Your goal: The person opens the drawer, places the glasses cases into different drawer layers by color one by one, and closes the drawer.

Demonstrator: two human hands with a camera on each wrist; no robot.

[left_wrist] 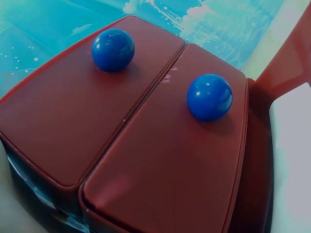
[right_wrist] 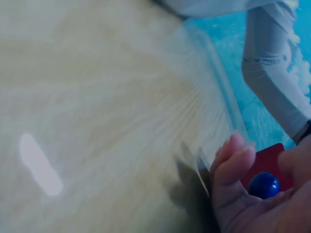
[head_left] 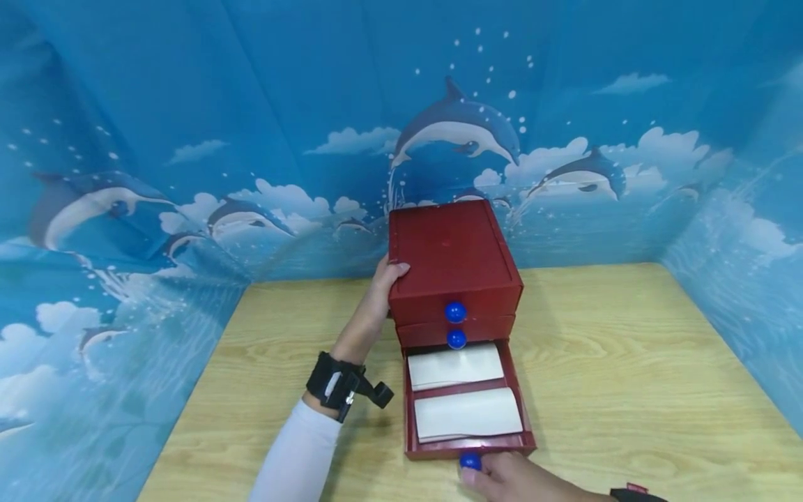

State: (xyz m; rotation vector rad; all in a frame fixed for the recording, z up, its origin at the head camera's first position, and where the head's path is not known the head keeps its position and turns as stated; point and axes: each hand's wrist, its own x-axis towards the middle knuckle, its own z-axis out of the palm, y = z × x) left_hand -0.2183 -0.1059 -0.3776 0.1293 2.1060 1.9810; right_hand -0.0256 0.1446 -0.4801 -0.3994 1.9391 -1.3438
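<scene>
A dark red box of drawers (head_left: 448, 247) stands on the table, two closed drawers above and the bottom drawer (head_left: 408, 418) pulled out toward me. Inside it lie two white, flat, folded pieces (head_left: 467, 415), one behind the other. My left hand (head_left: 380, 286) rests along the box's left side, thumb over the top edge, other fingers mostly hidden. At the front, my right hand (head_left: 511, 477) holds the bottom drawer's round blue knob (head_left: 470, 461) between thumb and fingers. Blue knobs (left_wrist: 113, 50) on the two upper drawers show large in the left wrist view.
The light wood table (head_left: 627, 362) extends to both sides of the box. Behind it and at the sides hangs a blue backdrop (head_left: 351, 84) printed with dolphins, close behind the box. A black wrist strap (head_left: 335, 383) with a small camera arm sits on the left wrist.
</scene>
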